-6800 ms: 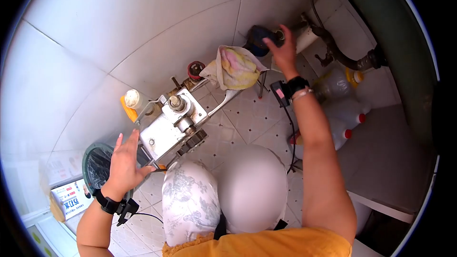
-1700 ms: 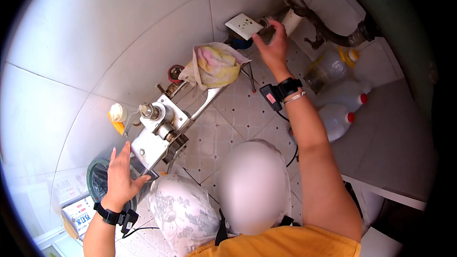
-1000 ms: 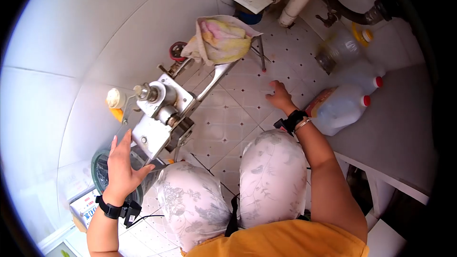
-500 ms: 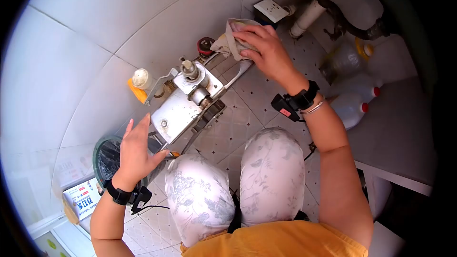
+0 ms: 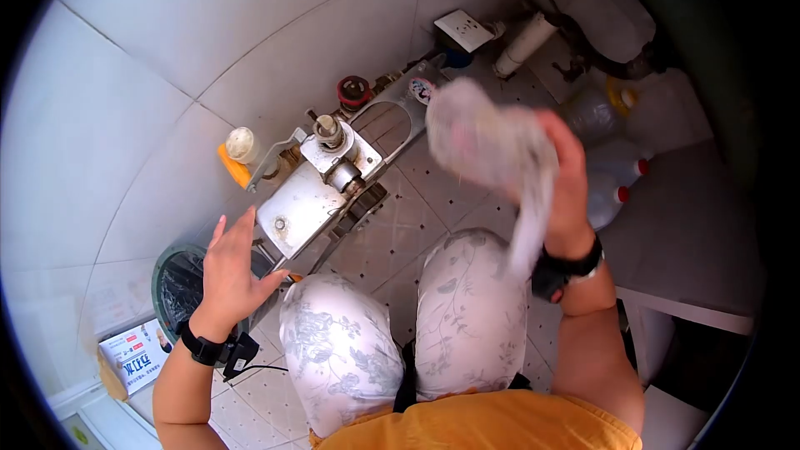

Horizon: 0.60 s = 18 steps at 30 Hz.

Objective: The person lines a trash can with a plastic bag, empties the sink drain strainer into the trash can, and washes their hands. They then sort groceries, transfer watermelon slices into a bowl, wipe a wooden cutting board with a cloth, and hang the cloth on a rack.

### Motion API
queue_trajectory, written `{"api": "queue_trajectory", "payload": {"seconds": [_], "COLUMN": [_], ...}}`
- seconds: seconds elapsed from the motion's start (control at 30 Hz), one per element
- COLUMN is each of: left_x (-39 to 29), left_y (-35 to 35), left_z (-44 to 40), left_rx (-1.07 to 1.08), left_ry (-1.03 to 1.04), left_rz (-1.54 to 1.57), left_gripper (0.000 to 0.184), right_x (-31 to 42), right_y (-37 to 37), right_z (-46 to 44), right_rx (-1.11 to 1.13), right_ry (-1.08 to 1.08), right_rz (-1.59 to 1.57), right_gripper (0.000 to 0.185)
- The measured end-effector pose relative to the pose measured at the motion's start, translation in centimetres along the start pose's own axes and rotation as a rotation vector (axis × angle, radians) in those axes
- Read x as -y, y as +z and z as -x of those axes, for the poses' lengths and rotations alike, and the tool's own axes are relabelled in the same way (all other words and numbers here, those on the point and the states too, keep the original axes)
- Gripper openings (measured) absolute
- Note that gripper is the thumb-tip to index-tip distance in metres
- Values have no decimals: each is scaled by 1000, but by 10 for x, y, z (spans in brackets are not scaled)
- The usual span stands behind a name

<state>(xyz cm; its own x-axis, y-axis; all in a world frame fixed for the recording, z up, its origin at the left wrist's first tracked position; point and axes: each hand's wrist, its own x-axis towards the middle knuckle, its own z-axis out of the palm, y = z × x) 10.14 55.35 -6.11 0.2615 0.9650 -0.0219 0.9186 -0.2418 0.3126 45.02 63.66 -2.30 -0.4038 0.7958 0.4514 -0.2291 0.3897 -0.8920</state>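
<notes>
Tiled wall, machine, bin, bottles, cloth in right hand

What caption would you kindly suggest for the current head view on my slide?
Right hand holds a cloth in the air; left hand is beside the machine.

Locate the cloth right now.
Head view, right of centre: the cloth is in the grip of the right hand, appearing between the metal machine and the red-capped plastic bottles.
</notes>
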Motion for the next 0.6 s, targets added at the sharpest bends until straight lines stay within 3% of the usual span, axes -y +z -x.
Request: {"api": "queue_trajectory", "payload": {"seconds": [0.07,0.23,0.4,0.5,0.6], "left_x": [-2,-5,-4,-5,-4], "left_y": [-1,-2,-2,-4,-4], "left_z": [-1,-3,-4,-4,-5], "left_rx": [8,7,32,32,30], "left_ry": [11,-1,-19,-26,-26], "left_rz": [-9,-1,-1,4,5], "left_gripper": [82,83,84,84,86], "right_x": [5,11,3,10,-3], "right_y": [12,21,21,15,3], "right_z": [14,17,13,14,7], "right_rx": [74,230,348,256,208], "right_ry": [22,111,38,225,173], "right_rz": [-381,-710,-775,-762,-567], "right_gripper": [25,17,16,17,14]}}
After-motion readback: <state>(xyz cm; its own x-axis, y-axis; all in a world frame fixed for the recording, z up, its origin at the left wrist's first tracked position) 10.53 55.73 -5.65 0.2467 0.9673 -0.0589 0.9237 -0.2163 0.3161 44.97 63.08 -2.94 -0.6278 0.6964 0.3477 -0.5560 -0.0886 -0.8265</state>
